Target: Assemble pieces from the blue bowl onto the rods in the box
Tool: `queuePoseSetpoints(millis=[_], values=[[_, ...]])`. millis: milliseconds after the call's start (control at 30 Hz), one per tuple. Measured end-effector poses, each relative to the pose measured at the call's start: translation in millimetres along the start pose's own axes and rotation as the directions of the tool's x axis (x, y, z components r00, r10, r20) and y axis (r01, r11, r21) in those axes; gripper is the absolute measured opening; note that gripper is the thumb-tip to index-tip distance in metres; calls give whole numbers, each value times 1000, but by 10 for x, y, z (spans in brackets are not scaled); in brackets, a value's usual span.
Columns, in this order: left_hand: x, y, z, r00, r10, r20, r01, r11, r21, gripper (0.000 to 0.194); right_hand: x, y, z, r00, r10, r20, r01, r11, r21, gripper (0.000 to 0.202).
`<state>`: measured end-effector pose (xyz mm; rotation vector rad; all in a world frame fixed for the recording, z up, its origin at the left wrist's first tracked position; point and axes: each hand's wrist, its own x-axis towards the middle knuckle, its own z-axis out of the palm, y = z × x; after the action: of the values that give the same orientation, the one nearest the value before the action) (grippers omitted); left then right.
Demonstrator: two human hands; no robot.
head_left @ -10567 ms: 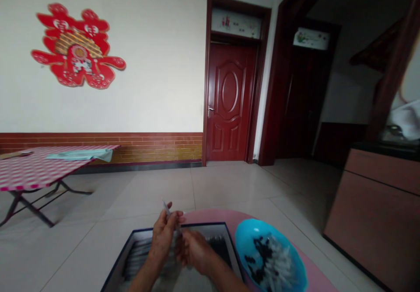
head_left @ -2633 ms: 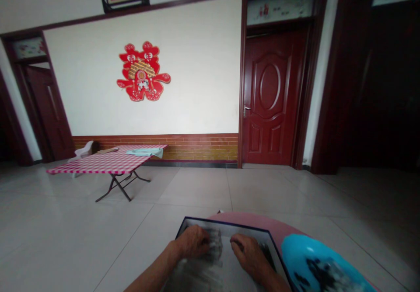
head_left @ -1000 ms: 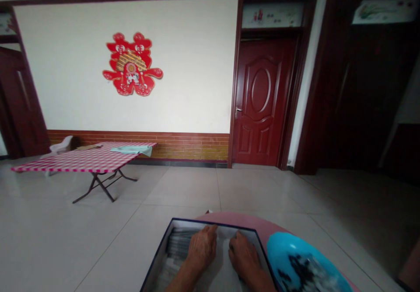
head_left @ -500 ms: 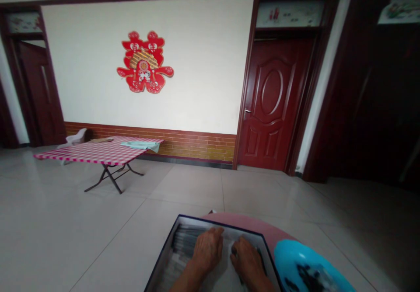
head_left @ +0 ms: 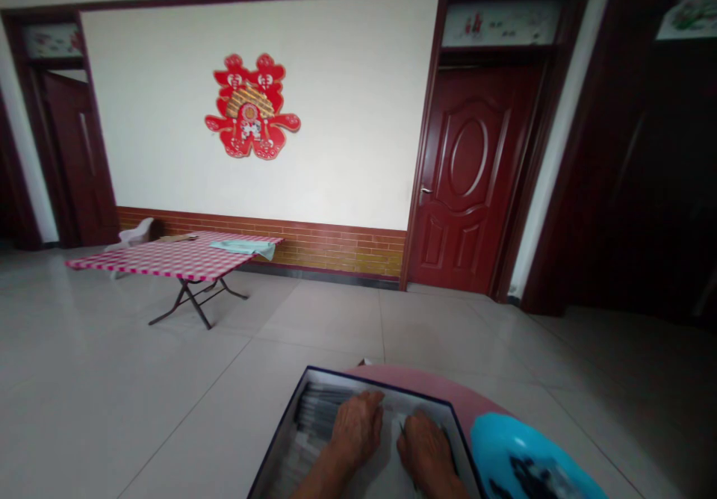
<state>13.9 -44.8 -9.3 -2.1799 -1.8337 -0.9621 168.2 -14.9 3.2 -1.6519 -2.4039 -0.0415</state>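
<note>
The pink round bench in front of me carries everything I am working with, and only its far curve shows past the box. The shallow box with the dark blue rim takes up most of it, and I judge the work inside to be partway along: its left side is well covered, while a pale strip of floor shows bare down the middle. Just to the right, the blue bowl holds loose pieces, so there looks to be plenty left, though its near part is cut off. Both my hands are over the box: the left hand is curled with its fingertips down, and I can't tell whether it grips anything; the right hand is bunched, a thin dark tip showing beside its fingers, held or merely under it, I can't say. The slim grey sticks lie in blurred rows along the box's left side, apparently the part already laid. Smallest are the black pieces and whitish pieces, jumbled in the bowl, unsorted as far as I see.
</note>
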Motion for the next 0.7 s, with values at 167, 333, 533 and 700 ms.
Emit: queuePoseSetpoints(millis=[167,333,533,700], values=[[8,-6,29,999,1,-50,-2,1000,-25,29,97,42,-91,991,64,-116,-24,949,314,26],[28,-36,74,995,41,-93,-49,995,-82,26,163,141,-182,978,186,-99,-44,639,768,32],[35,-28,65,986,110,-124,-131,977,-171,40,137,122,-221,977,171,126,-141,80,987,39],[39,63,17,995,93,-22,-96,974,-203,37,83,52,-247,950,139,281,-260,-153,953,42]])
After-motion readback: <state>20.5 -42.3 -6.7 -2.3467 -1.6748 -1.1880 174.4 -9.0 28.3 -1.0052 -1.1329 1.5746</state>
